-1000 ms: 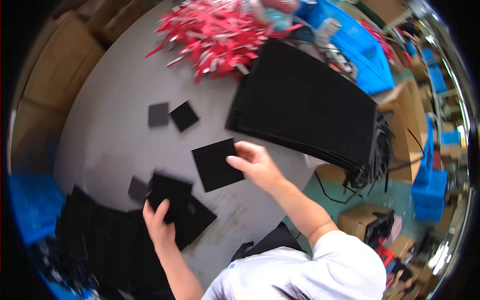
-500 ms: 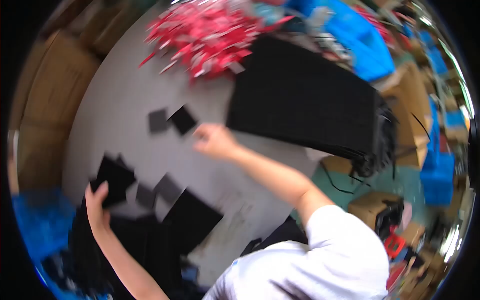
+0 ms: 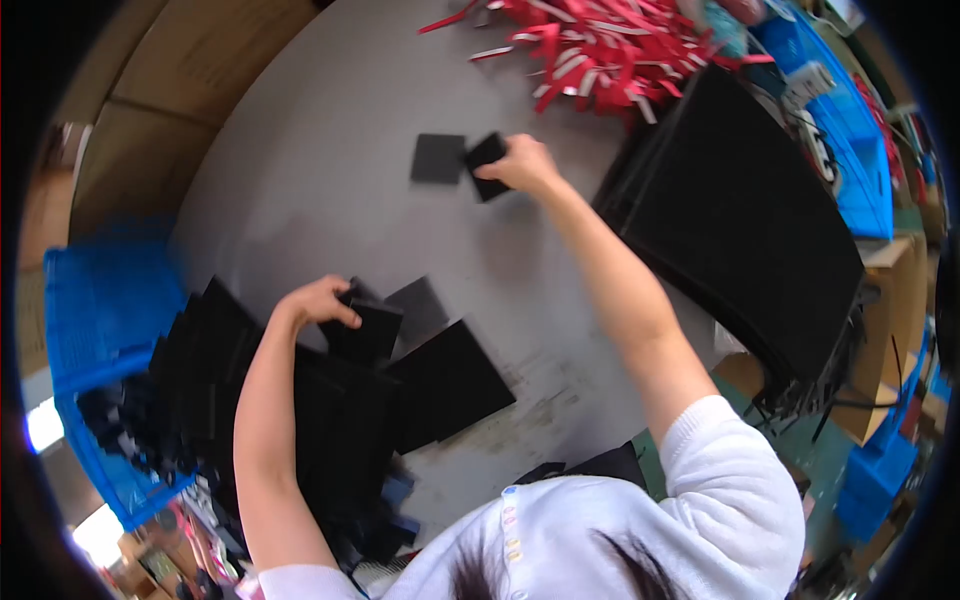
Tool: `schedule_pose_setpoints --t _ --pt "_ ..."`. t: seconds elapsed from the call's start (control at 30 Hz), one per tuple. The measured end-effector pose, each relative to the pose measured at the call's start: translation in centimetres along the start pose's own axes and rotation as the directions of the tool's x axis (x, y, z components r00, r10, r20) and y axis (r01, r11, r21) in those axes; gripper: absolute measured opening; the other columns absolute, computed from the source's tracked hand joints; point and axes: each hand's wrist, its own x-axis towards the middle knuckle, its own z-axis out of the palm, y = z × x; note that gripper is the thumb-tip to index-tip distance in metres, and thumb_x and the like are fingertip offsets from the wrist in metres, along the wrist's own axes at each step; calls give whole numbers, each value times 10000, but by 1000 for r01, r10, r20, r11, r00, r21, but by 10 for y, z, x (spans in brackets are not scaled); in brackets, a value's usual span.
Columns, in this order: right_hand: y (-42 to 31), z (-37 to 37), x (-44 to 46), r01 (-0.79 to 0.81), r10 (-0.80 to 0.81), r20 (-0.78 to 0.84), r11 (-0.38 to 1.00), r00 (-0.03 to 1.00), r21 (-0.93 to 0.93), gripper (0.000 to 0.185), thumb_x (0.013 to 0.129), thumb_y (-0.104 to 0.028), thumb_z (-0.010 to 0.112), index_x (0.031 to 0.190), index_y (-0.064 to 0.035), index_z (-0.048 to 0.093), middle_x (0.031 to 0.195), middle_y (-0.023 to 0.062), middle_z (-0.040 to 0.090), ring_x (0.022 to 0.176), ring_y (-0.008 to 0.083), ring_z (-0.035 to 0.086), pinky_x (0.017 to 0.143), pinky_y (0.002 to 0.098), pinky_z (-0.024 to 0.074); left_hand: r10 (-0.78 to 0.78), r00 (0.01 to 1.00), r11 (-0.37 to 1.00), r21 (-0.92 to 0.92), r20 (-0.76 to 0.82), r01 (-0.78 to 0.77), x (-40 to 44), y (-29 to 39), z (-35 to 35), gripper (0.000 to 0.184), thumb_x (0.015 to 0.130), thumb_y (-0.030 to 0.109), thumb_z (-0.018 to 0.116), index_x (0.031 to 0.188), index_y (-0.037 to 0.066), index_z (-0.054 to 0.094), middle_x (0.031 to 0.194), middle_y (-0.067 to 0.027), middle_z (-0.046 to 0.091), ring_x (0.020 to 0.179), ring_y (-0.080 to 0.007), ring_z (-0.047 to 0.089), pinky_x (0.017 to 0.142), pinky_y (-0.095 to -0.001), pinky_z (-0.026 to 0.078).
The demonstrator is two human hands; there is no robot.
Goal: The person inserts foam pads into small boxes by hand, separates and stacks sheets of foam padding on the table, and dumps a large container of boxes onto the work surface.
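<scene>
My right hand is closed on the edge of a small black square piece over the far part of the table. Just left of it lies a dark grey square. Nearer to me, my left hand has its thumb and fingers around a black square piece, fingertips partly hidden behind it. A grey square lies beside that one. Close by on the right is a larger black sheet. Whether the pieces are fabric or foam I cannot tell.
Stacked black pieces stand at the left before a blue crate. A tall black stack fills the right side of the grey table. Red and white strips are heaped at the back. Cardboard boxes border the far left.
The camera view has shifted. My right hand has reached the small black square and taken hold of it. My left hand has come over beside the grey squares, gripping a black piece.
</scene>
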Motion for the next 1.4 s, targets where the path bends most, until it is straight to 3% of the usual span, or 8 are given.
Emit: schedule_pose_setpoints --t 0.17,0.4,0.57,0.73,0.93,1.07,1.23,1.4 --pt "-43 40 33 264 -269 18 929 963 -260 510 613 -348 775 1083 -168 695 1334 150 454 1266 375 371 1010 493 359 -8 994 995 95 -107 18 22 -8 23 667 560 242 848 1152 35 621 1296 -156 488 1179 -299 482 955 -385 428" --pt "-38 52 29 109 -109 -65 994 992 -8 399 654 -244 695 1019 -83 680 1113 148 626 1085 322 582 920 425 463 57 985 993 -92 -165 -73 -15 47 9 393 588 106 802 944 22 659 854 -57 660 811 -178 593 776 -332 473" --pt "-12 3 -26 192 -185 -83 715 979 672 421 681 -161 813 1037 -15 642 953 65 676 868 159 628 800 304 504 104 762 594 -575 -639 -563 -90 59 -14 384 767 134 715 1108 30 572 995 -53 632 911 -164 609 824 -317 497" --pt "-15 -8 -81 203 -332 51 683 942 702 724 667 -136 823 1278 -30 448 1089 92 598 979 193 592 880 306 465 -155 536 141 -556 -830 -819 -225 73 86 621 776 148 700 1328 52 431 1093 -82 607 974 -217 621 874 -348 514" --pt "-23 77 -53 424 -356 381 899 853 -109 622 611 -252 824 1149 -22 614 1091 117 646 1044 250 594 944 323 447 -106 753 187 -757 -649 -626 -246 102 272 820 576 89 794 1321 0 463 1098 -90 604 996 -185 590 909 -324 473" --pt "-24 108 -50 542 -473 273 653 837 -529 657 580 -330 826 1130 -22 638 987 141 681 975 304 627 911 364 479 -412 885 -396 -831 -219 -390 -186 73 373 432 753 33 726 1143 -10 544 1066 -93 612 983 -208 596 894 -334 483" --pt "-28 87 -87 106 -371 613 900 698 423 564 628 -222 830 1082 44 624 944 133 690 871 244 658 832 338 514 -553 692 -133 -771 -464 -623 -153 41 396 439 728 50 744 1122 10 553 1063 -63 592 1011 -183 567 910 -310 450" --pt "-21 135 -162 433 -366 757 893 541 122 623 618 -201 842 1126 55 587 1073 157 651 1034 237 599 927 322 462 -547 607 82 -758 -577 -647 -113 -7 396 511 684 115 797 1128 13 567 1099 -56 572 1021 -175 554 926 -296 425"
